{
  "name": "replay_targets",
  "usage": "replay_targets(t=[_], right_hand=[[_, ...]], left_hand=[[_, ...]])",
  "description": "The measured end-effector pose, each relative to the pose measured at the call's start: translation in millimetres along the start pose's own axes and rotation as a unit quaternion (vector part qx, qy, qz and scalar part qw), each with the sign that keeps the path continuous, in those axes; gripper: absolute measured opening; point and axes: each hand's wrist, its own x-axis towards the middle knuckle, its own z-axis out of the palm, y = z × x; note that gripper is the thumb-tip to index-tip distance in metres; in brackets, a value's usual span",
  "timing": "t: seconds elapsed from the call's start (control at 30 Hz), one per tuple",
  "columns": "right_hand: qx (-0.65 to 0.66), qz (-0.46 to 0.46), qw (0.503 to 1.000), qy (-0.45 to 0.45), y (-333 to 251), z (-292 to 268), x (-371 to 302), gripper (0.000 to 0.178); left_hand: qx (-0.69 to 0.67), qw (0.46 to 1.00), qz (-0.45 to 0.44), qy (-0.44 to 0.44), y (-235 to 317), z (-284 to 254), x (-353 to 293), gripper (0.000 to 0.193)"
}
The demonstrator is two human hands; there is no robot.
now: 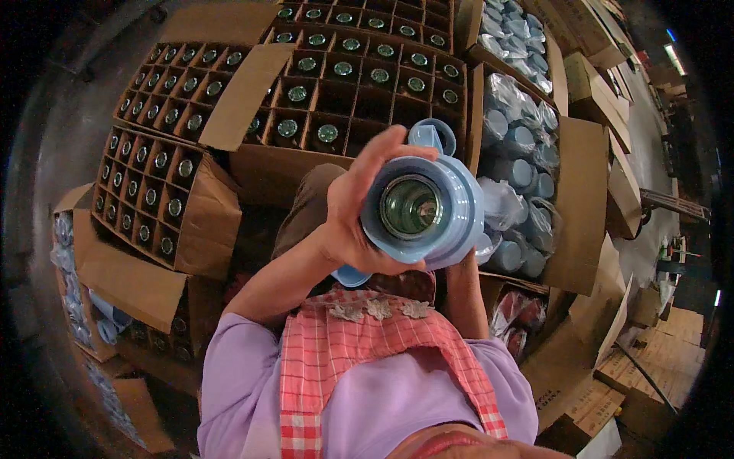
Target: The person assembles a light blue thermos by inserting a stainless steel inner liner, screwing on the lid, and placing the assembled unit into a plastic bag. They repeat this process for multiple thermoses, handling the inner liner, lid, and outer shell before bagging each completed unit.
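A light blue plastic vacuum flask (461,218) is held up in front of my chest, its round open end tilted toward me. Inside that opening sits a shiny glass liner (411,206). My left hand (345,210) wraps round the flask's left side, thumb and fingers curled on the shell. My right forearm (468,298) comes up behind the flask, which hides the fingers of that hand. A blue ring-shaped loop (436,136) sticks out at the flask's far side, and a rounded blue part (352,275) shows below my left wrist.
Beyond the flask stands a divided carton (294,161) with glass liners in many cells. Similar divided cartons (210,218) stand at the left. On the right, an open carton (577,199) holds bagged blue plastic parts (516,141). Bagged red parts (520,314) lie below it.
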Motion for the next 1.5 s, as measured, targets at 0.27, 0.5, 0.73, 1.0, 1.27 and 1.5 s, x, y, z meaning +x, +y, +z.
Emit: replay_targets(t=[0.27,0.5,0.73,1.0,1.27,1.5], right_hand=[[-0.268,-0.029,0.935,0.232,-37.4,-3.7,60.5,0.032],[-0.358,-0.05,0.932,0.038,46.5,-36.7,171.3,0.055],[-0.323,0.059,0.944,0.04,125.0,-75.6,221.4,0.06],[-0.539,0.066,0.832,0.114,82.2,-38.9,213.1,0.051],[-0.81,-0.2,0.506,0.217,32.3,-128.1,184.1,0.051],[-0.734,-0.255,0.61,0.155,-21.5,-72.7,166.6,0.065]], left_hand=[[-0.12,0.889,-0.405,0.175,-38.1,-67.1,-22.6,0.082],[0.041,0.71,-0.596,0.373,-142.9,-126.6,-65.8,0.049],[0.072,0.695,-0.595,0.397,-220.3,-174.9,-129.1,0.048],[0.233,0.662,-0.635,0.322,-239.5,-183.5,-108.0,0.047],[0.27,0.677,-0.61,0.312,-239.7,-180.5,-108.6,0.045],[0.267,0.74,-0.489,0.377,-195.8,-173.5,-90.5,0.04]])
